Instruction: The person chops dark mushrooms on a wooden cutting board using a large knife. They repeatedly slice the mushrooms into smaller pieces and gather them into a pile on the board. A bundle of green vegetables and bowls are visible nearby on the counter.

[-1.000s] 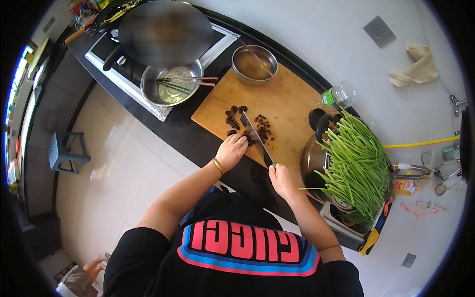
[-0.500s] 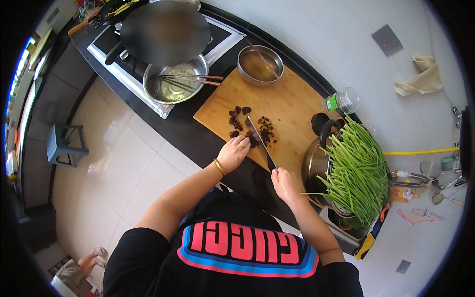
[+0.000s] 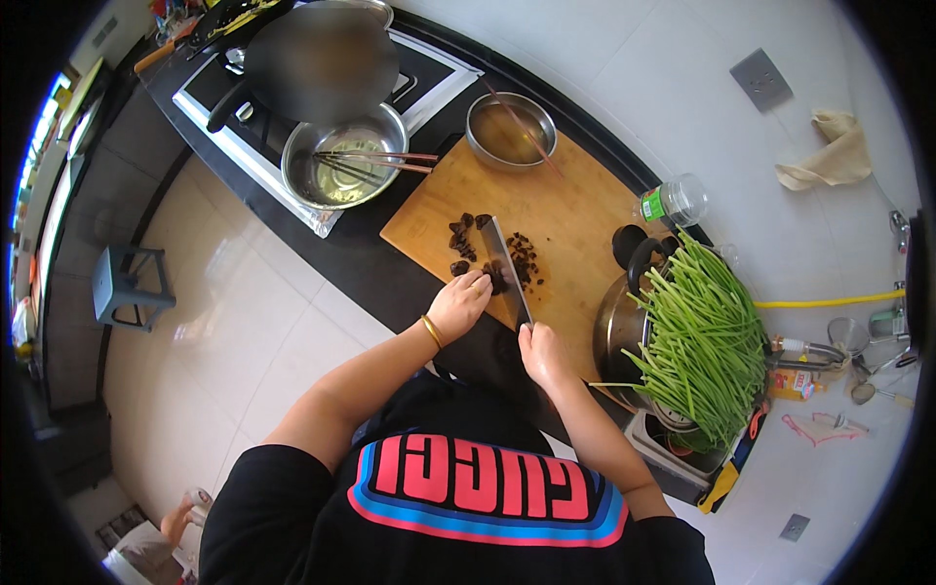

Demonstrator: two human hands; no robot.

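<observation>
On the wooden cutting board (image 3: 585,224) lie dark brown pieces of food that look like soaked mushrooms (image 3: 462,241), larger ones to the left and a finely chopped pile (image 3: 525,259) to the right. My right hand (image 3: 546,355) is wrapped round the handle of a kitchen knife (image 3: 506,265), whose blade stands between the two groups. With bent fingertips my left hand (image 3: 462,304), a gold bangle at its wrist, presses a dark piece (image 3: 496,280) against the board beside the blade. The fingers partly hide that piece.
A metal bowl of liquid (image 3: 511,146) with chopsticks across it stands at the board's far edge. Left of it are a steel pot (image 3: 302,180) and a stove (image 3: 195,97). To the right, long green stalks (image 3: 697,341) are heaped by a lidded pot (image 3: 614,327) and a glass jar (image 3: 685,199).
The knife has shifted slightly left and its blade now shows more of its flat side. My right hand moved a little left and up with it. My left hand stays nearly in place.
</observation>
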